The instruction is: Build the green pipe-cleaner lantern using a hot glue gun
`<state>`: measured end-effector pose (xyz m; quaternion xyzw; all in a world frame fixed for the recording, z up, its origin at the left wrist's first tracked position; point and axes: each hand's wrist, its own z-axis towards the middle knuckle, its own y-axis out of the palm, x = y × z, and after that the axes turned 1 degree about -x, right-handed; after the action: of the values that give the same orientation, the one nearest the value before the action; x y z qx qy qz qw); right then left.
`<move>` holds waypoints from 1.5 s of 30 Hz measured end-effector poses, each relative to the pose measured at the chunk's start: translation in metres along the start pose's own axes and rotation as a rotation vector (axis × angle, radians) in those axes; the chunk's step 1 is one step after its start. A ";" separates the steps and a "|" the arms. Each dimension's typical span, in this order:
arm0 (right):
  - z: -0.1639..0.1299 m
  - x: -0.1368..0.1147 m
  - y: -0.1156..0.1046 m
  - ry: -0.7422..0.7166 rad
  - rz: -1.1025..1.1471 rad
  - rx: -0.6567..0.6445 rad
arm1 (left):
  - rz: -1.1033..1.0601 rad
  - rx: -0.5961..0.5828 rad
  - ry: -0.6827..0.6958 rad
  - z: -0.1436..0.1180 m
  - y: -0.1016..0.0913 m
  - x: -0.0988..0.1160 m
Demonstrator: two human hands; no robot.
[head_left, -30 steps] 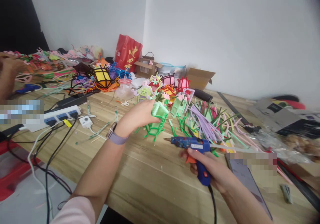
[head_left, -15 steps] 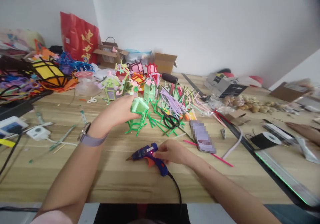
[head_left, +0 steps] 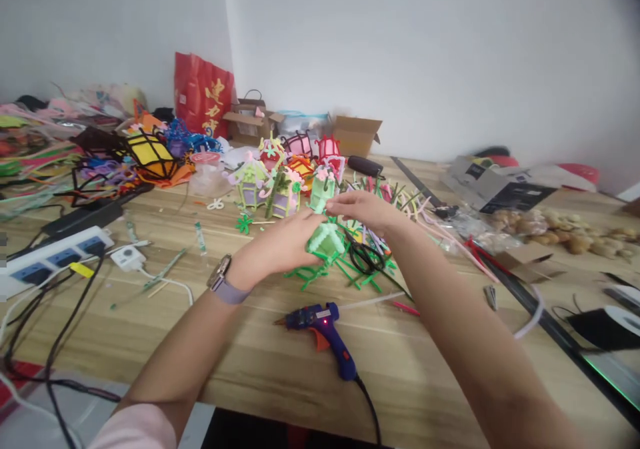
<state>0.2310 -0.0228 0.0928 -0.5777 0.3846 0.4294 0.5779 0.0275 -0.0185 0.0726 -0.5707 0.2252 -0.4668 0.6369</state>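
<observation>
My left hand [head_left: 293,241], wearing a watch on its wrist, is closed around a green pipe-cleaner lantern [head_left: 326,241], which tilts with its pale green top toward me. Just beyond it stands a light green lantern [head_left: 323,191] with a pink flower on top. My right hand [head_left: 361,209] reaches over the pile, fingers stretched out beside that lantern; I cannot tell whether they touch it. A blue glue gun [head_left: 325,325] with an orange trigger lies on the table in front of me, its red light on. Green pipe-cleaner pieces [head_left: 357,275] and black-handled scissors [head_left: 367,257] lie under my hands.
More lanterns [head_left: 253,182] stand behind, before a red bag [head_left: 203,95] and cardboard boxes [head_left: 355,135]. A power strip [head_left: 60,255] with cables is at the left. Potato-like lumps [head_left: 575,229] and a spool [head_left: 607,325] sit at the right.
My right hand has left the glue gun, which now lies loose, and moved forward to the lanterns. My left hand still holds the green lantern. The view has turned left.
</observation>
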 end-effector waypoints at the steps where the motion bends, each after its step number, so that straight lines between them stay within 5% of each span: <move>1: 0.005 0.004 0.003 0.033 0.061 -0.058 | -0.003 -0.004 -0.003 0.000 0.000 0.000; 12: 0.008 0.015 0.023 0.006 0.333 -0.112 | -0.061 0.044 0.028 0.003 0.003 0.000; 19: -0.016 0.016 0.012 -0.214 0.319 0.341 | -0.050 0.067 -0.126 0.006 0.014 -0.006; 26: -0.050 0.023 0.018 -0.046 0.115 0.292 | -0.107 0.105 -0.155 0.012 0.029 -0.008; 45: -0.052 0.014 0.031 -0.033 -0.114 0.270 | -0.099 0.113 -0.178 0.011 0.026 -0.006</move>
<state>0.2096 -0.0746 0.0673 -0.5082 0.3960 0.3497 0.6802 0.0422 -0.0102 0.0499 -0.5834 0.1126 -0.4570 0.6619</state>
